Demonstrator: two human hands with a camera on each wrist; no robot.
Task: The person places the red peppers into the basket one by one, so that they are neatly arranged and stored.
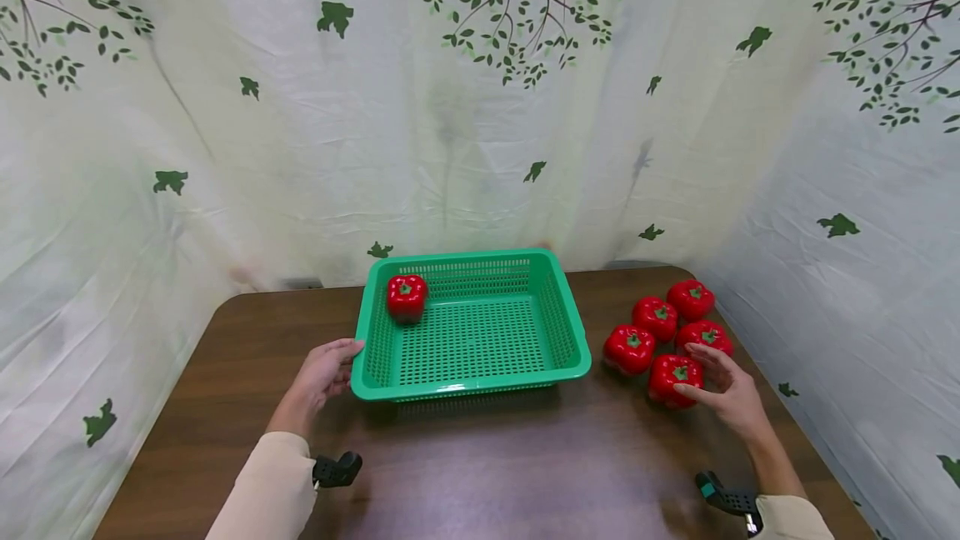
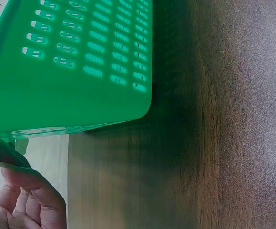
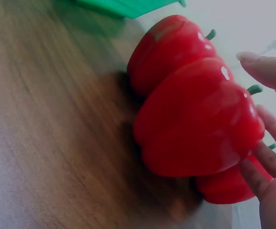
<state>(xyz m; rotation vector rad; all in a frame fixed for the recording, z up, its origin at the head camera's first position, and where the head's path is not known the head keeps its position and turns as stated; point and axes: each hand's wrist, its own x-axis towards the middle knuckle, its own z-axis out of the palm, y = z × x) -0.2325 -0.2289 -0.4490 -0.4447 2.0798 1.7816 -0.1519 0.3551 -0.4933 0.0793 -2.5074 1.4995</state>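
Note:
My left hand (image 1: 326,369) holds the left rim of a green plastic basket (image 1: 472,391); in the left wrist view, fingers (image 2: 37,191) curl at the rim beside the slotted wall (image 2: 66,102). A red bell pepper (image 1: 407,300) stands in the basket's far left corner. On the right, my right hand (image 1: 726,390) reaches over the nearest bell pepper (image 1: 670,394) of a group, thumb and fingers spread about its top. In the right wrist view the thumb (image 3: 264,71) is apart from that pepper (image 3: 190,129), while fingertips lie right at its side.
Several more red bell peppers (image 1: 628,350) stand close together behind and beside the nearest one, right of the basket. Everything rests on a dark brown wooden table (image 1: 480,473). A white curtain (image 1: 450,148) with leaf prints hangs behind the table and along its sides.

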